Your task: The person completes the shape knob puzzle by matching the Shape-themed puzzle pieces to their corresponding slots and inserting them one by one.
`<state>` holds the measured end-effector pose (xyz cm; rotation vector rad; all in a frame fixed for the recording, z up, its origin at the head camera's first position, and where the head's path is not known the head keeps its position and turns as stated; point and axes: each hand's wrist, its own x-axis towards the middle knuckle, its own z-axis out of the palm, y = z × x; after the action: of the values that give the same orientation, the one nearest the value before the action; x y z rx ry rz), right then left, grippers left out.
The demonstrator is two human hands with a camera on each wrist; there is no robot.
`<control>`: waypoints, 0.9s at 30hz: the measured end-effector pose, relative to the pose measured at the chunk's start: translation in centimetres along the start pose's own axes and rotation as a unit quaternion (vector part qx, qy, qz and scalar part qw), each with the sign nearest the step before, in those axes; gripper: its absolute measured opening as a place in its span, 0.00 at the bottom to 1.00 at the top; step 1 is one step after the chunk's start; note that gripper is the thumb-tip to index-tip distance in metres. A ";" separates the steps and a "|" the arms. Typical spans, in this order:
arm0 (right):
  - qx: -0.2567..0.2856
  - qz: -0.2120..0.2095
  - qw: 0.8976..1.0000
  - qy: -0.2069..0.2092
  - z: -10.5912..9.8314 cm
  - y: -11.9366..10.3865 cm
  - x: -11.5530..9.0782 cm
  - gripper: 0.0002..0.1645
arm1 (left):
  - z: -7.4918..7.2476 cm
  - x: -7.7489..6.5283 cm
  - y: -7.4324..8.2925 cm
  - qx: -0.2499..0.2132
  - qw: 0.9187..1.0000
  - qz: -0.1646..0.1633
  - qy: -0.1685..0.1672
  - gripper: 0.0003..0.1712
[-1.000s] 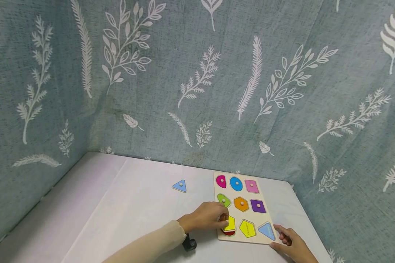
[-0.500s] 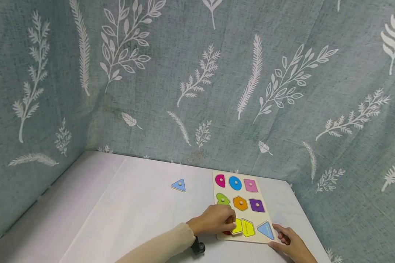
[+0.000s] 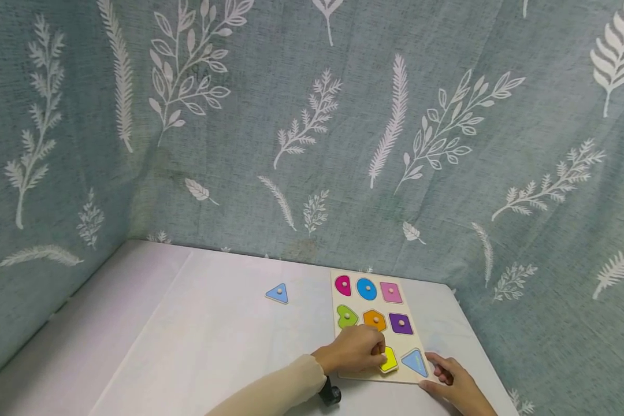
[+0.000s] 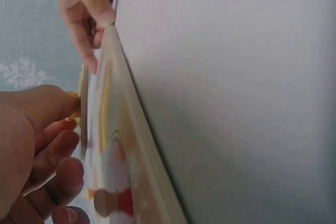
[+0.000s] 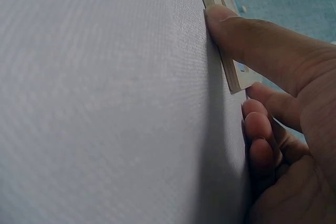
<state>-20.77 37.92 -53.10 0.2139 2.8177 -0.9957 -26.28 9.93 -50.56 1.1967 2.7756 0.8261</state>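
Note:
My left hand (image 3: 356,349) pinches a yellow pentagon puzzle piece (image 3: 390,359) by its knob, over the front row of a wooden peg puzzle board (image 3: 408,342). In the left wrist view the piece (image 4: 83,116) stands edge-on, slightly apart from the board's face. My right hand (image 3: 457,381) grips the board's near right corner; in the right wrist view its thumb (image 5: 236,32) lies on the near edge. Beside that hand is a blue triangle recess (image 3: 415,362). A loose blue triangle piece (image 3: 278,293) with a knob lies on the table, left of the board.
Knobbed pieces sit in the board's back two rows, among them a green heart (image 3: 346,316), an orange hexagon (image 3: 374,319) and a blue oval (image 3: 366,289). White cloth covers the table (image 3: 213,323). A leaf-patterned curtain (image 3: 270,115) rises behind and beside it.
My left hand has carried the yellow piece rightward along the front row, from over the red spot to over the yellow pentagon recess. My right hand keeps its hold on the corner.

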 end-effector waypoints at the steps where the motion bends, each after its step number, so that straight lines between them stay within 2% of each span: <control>1: 0.002 0.000 1.000 -0.001 0.0 0.0 0.0 0.47 | 0.2 0.1 0.1 -0.006 1.000 -0.003 0.001 0.07; 4: 0.008 -0.002 1.000 -0.003 0.1 0.1 0.0 0.47 | 0.8 0.3 0.2 -0.012 1.000 -0.011 -0.002 0.07; 9: 0.012 -0.012 1.000 -0.001 0.0 0.2 -0.1 0.45 | 1.2 0.6 0.5 0.004 1.000 -0.009 -0.004 0.06; 20: 0.011 -0.025 1.000 0.000 -0.2 -0.2 -0.5 0.44 | 1.3 0.9 0.8 0.038 0.999 -0.026 -0.006 0.06; 27: 0.010 -0.020 1.000 0.000 -0.2 0.0 -0.4 0.45 | 1.2 0.8 0.7 0.029 0.999 -0.033 -0.018 0.08</control>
<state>-20.40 37.97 -52.89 0.1594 2.8245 -1.0328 -26.12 11.43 -51.07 1.1101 2.8121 0.7165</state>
